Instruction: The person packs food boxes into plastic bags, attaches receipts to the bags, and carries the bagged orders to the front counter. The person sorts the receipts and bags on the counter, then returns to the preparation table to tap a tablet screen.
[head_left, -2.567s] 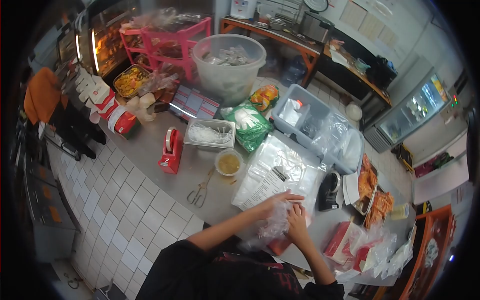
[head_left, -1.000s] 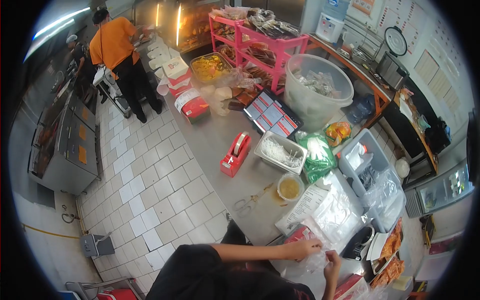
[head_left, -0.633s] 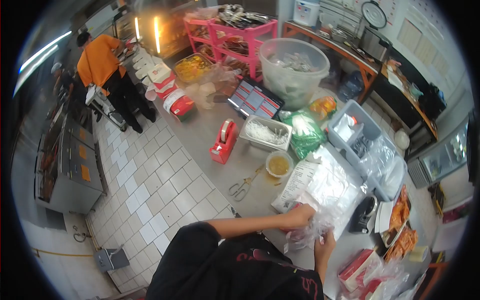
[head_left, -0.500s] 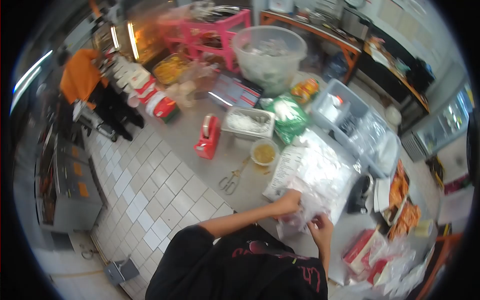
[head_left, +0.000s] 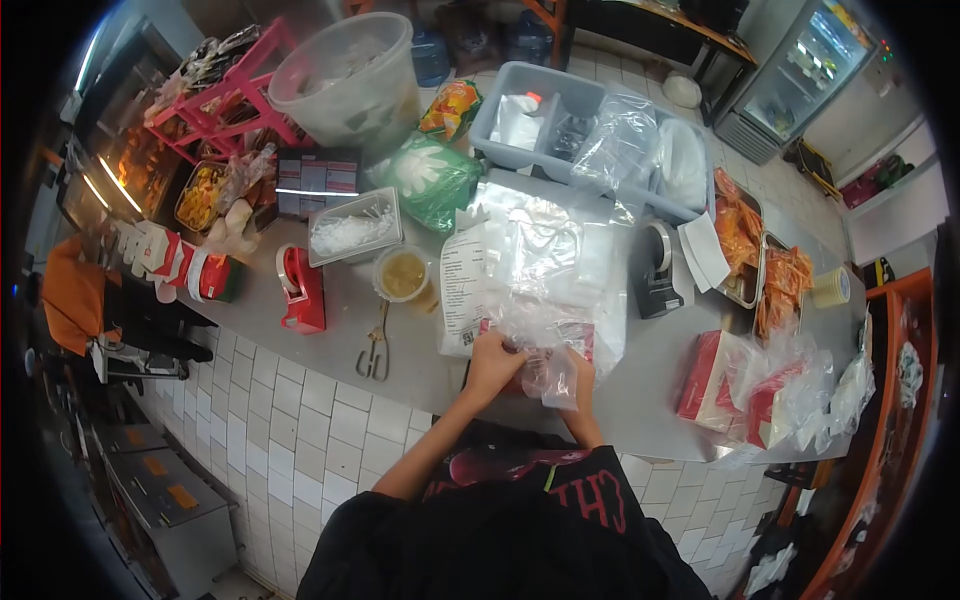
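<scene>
At the table's near edge both hands are on a clear plastic bag (head_left: 548, 378) with something red and white inside or beneath it. My left hand (head_left: 495, 362) is closed, pinching the bag's left side. My right hand (head_left: 581, 380) is closed round its right side, with the fingers partly hidden by the plastic. Just beyond lies a stack of clear and white plastic bags (head_left: 550, 250). A printed receipt (head_left: 463, 290) is at the stack's left side. Left of that stand a tub of yellowish liquid (head_left: 403, 273) and a pair of scissors (head_left: 374, 355).
A red tape dispenser (head_left: 302, 295) and a metal tray of white packets (head_left: 355, 230) stand left. A black tape dispenser (head_left: 660, 275) and red-and-white boxes (head_left: 705, 375) are right. Behind are a grey divided bin (head_left: 550, 150) and a green bag (head_left: 432, 180). A person in orange (head_left: 75, 295) stands far left.
My view has turned to the right, so the table's things now sit further left and more upright. Both hands still hold the plastic bag, with the red item showing more clearly.
</scene>
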